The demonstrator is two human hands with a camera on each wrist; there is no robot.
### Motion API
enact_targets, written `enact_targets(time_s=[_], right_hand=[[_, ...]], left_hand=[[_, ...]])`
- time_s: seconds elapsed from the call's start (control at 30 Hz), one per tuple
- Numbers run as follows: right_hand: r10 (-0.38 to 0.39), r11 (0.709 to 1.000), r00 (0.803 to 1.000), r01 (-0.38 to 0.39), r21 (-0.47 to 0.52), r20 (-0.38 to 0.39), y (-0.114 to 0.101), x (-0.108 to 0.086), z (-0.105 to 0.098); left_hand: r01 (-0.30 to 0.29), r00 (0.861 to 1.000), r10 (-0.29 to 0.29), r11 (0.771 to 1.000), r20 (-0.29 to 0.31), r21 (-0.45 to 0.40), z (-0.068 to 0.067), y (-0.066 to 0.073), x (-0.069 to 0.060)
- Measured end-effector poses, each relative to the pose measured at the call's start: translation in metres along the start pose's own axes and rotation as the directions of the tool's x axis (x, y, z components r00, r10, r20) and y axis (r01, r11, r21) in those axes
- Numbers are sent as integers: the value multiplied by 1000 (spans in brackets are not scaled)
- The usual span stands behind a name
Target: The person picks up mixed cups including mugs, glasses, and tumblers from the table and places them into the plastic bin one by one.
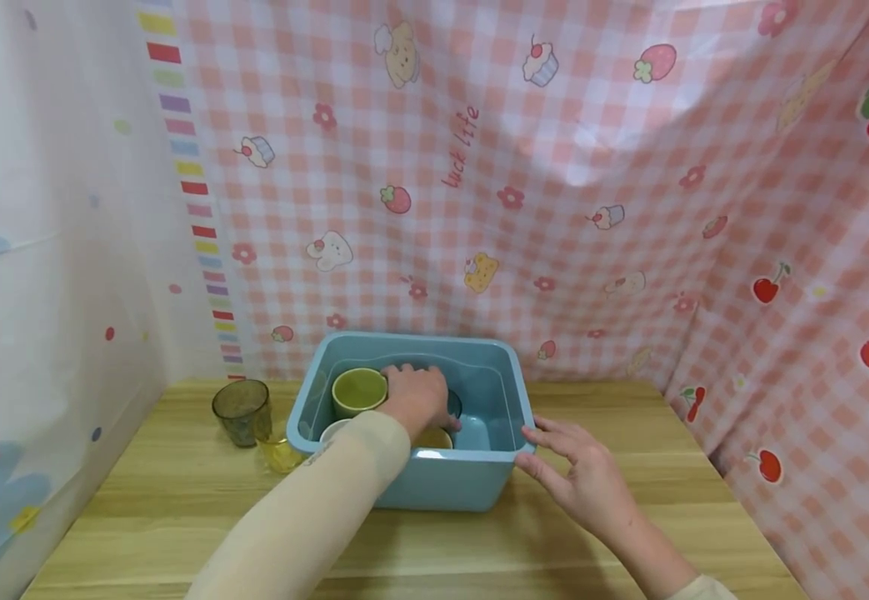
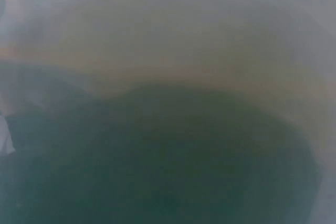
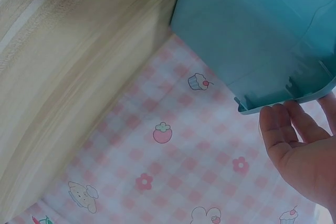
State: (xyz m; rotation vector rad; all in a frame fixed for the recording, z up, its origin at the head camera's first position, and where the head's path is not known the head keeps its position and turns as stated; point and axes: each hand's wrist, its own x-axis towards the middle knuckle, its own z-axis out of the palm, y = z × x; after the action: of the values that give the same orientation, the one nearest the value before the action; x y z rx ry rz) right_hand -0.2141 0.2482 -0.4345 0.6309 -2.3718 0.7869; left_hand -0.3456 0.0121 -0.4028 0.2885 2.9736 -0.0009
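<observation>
A blue plastic bin [image 1: 449, 483] stands on the wooden table with several cups inside. My left hand [image 1: 415, 398] reaches down into it, beside a green cup [image 1: 360, 392]. Next to the thumb, the rim of a dark glass [image 1: 454, 405] shows; whether the fingers hold it is hidden. A yellow cup [image 1: 434, 438] and a white cup [image 1: 332, 430] are partly covered by the left hand and arm. My right hand [image 1: 584, 471] holds the bin's near right corner, fingers at the rim, also in the right wrist view. The left wrist view is a dark blur.
Left of the bin, a smoky brown glass [image 1: 242, 412] and a clear yellow glass [image 1: 282, 454] stand on the table [image 1: 179, 492]. Behind the table hangs a pink checked curtain [image 1: 434, 250], and a white printed curtain [image 1: 52, 250] hangs at the left.
</observation>
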Motion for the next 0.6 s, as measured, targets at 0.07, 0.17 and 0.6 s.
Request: enact_targets(time_s=[0.07, 0.17, 0.6], right_hand=[[-7, 1000, 1000, 7, -3, -5, 0, 0, 0], [-14, 1000, 1000, 14, -4, -9, -1, 0, 1], [-3, 1000, 1000, 3, 7, -14, -1, 0, 0]], left_hand=[[-1, 1000, 1, 1000, -1, 10, 1, 0, 1], [6, 1000, -6, 1000, -10, 16, 0, -1, 2], [2, 1000, -2, 1000, -11, 9, -8, 1, -10]])
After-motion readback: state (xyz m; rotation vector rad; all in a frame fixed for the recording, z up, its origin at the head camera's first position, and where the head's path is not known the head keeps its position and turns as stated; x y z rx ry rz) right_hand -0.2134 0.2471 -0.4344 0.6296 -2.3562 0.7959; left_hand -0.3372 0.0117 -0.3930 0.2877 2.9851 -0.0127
